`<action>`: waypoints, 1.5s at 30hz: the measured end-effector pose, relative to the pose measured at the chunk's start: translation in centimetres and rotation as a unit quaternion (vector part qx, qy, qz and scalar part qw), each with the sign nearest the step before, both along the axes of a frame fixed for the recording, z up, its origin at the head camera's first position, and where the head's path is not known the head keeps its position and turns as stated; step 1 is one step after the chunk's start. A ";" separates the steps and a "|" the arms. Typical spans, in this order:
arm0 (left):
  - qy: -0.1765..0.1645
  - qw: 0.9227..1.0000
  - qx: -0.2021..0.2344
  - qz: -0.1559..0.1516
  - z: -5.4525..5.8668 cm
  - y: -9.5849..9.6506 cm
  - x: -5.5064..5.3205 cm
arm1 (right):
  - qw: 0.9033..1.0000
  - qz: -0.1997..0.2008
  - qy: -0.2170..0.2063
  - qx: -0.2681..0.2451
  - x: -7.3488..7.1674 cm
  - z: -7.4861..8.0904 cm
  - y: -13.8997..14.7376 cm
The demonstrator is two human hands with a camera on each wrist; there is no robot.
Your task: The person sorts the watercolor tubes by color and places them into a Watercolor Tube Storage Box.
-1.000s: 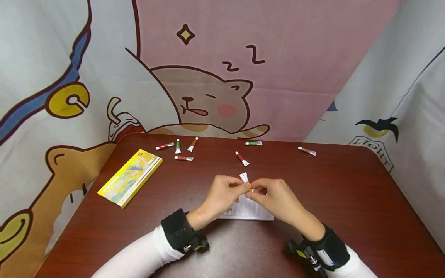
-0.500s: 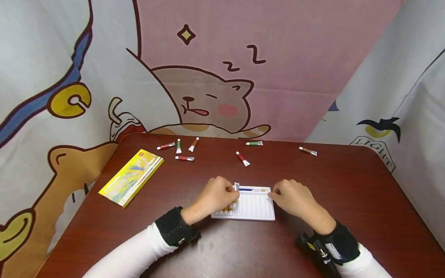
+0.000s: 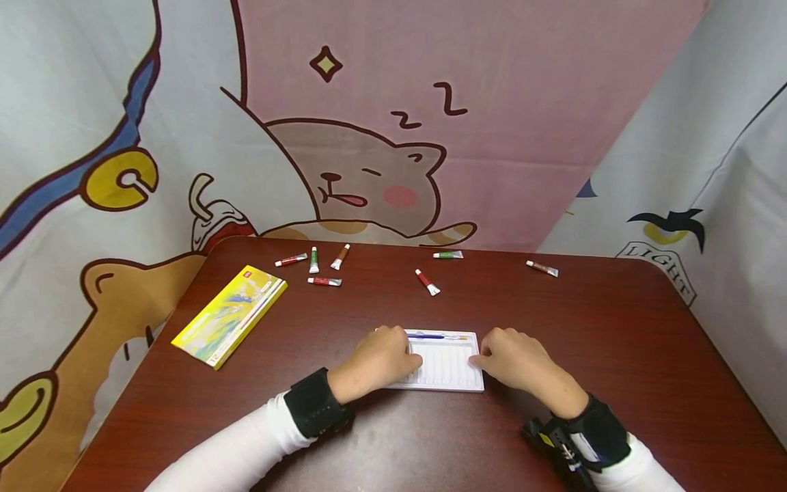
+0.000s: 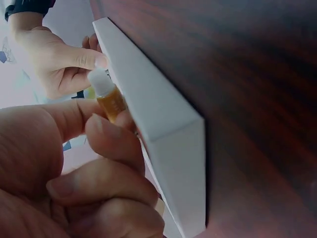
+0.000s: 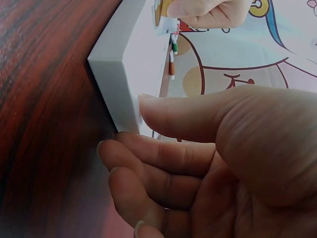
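A white plastic tray (image 3: 445,369) lies on the table in front of me, with a slim blue-handled paintbrush (image 3: 430,336) along its far slot. My left hand (image 3: 378,359) is over the tray's left part and covers what lies there. In the left wrist view its fingers hold a small ochre-yellow paint tube (image 4: 112,103) with a white cap, right at the tray's rim. My right hand (image 3: 522,362) pinches the tray's right side, thumb on the rim and fingers against the outer wall, as the right wrist view shows.
Several small paint tubes lie towards the back: red (image 3: 427,282), green (image 3: 448,254) and brown (image 3: 542,268) ones, with another cluster around a second green tube (image 3: 314,260). A yellow paint box (image 3: 230,316) lies at the left. A printed cloth hangs behind the table (image 3: 590,342).
Both hands first met at the yellow tube over the tray. The right hand then moved to the tray's right edge, while the left lowered the tube into the tray's left part.
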State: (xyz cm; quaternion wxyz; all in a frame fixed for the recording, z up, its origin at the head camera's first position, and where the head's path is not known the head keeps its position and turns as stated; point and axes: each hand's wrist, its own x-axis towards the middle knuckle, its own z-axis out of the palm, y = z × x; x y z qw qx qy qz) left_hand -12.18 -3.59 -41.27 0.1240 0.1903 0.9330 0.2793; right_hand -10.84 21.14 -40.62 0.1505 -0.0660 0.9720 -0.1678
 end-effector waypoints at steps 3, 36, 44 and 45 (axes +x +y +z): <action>0.023 1.000 -0.002 -0.011 -1.6 -0.1 -0.5 | 1.000 0.001 -0.003 0.000 0.0 0.0 -0.2; -0.031 0.998 0.026 -0.038 0.2 -0.7 0.5 | 1.000 0.013 -0.003 -0.002 0.0 0.0 -0.2; -0.034 0.997 0.047 -0.041 -0.3 -0.6 0.2 | 1.000 0.019 0.004 -0.004 0.0 0.0 -0.2; -0.033 0.998 0.044 -0.042 -0.3 -0.5 0.1 | 1.000 0.019 0.004 -0.004 0.0 0.0 -0.2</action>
